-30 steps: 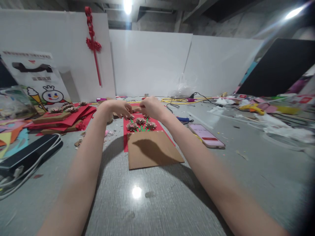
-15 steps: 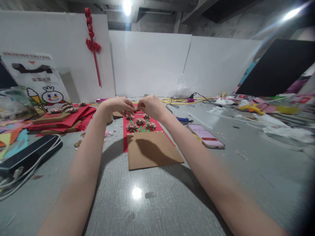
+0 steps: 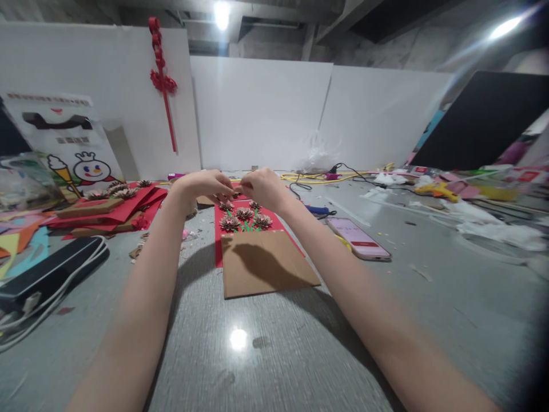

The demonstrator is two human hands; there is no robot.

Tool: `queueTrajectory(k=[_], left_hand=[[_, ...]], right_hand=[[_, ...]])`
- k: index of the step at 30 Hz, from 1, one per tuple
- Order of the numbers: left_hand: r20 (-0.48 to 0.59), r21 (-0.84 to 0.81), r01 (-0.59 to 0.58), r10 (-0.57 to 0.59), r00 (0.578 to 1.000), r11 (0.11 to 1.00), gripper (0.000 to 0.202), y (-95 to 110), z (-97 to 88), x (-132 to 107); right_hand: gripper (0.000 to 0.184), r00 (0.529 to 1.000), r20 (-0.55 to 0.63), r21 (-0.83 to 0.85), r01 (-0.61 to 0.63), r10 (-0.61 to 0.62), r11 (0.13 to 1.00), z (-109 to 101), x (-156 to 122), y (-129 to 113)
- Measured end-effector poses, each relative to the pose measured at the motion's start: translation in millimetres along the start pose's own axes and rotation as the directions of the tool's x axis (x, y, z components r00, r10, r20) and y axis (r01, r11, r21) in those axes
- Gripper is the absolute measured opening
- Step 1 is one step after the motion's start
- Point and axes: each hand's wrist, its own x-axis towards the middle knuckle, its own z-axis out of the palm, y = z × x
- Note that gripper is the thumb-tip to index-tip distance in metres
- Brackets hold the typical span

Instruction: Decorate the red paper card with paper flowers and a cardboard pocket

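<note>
A red sheet (image 3: 218,250) lies on the grey table, bearing several brown, pinecone-like flowers (image 3: 245,214) with green stems (image 3: 249,227). Its near part is covered by a flat piece of brown cardboard (image 3: 269,269). Over the far end of the sheet, my left hand (image 3: 210,185) has its fingers bent downward and drawn together. Close to its right, my right hand (image 3: 262,187) is closed in a pinch, fingertips near those of the left. Whatever sits between the fingertips is too small and partly hidden to name.
A phone (image 3: 359,238) and a blue-handled tool (image 3: 319,210) lie right of my right forearm. To the left are a black power bank-like box (image 3: 47,272) with a white cable and a pile of red sheets (image 3: 128,209). Yellow cord (image 3: 300,178) runs along the back.
My right hand has shifted very slightly left, its fingertips nearer the left hand's. The sheet, flowers and cardboard have stayed in place; the view has tilted a touch.
</note>
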Motion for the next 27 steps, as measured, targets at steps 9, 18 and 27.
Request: queueTrajectory(k=[9, 18, 27], left_hand=[[0.008, -0.006, 0.009, -0.009, 1.000, 1.000, 0.039, 1.3, -0.1, -1.6], [0.016, -0.024, -0.007, 0.007, 1.000, 1.000, 0.033, 1.0, -0.5, -2.3], [-0.046, -0.261, -0.129, 0.121, 0.992, 0.957, 0.044, 3.9, -2.0, -4.3]], right_hand=[[0.022, 1.000, -0.008, 0.016, 0.002, -0.002, 1.000, -1.4, -1.6, -1.2], [0.023, 0.999, -0.043, 0.009, -0.006, 0.006, 1.000, -0.7, -0.5, -0.7], [0.024, 0.973, -0.229, 0.136, 0.041, -0.009, 0.990, 1.4, -0.3, 4.0]])
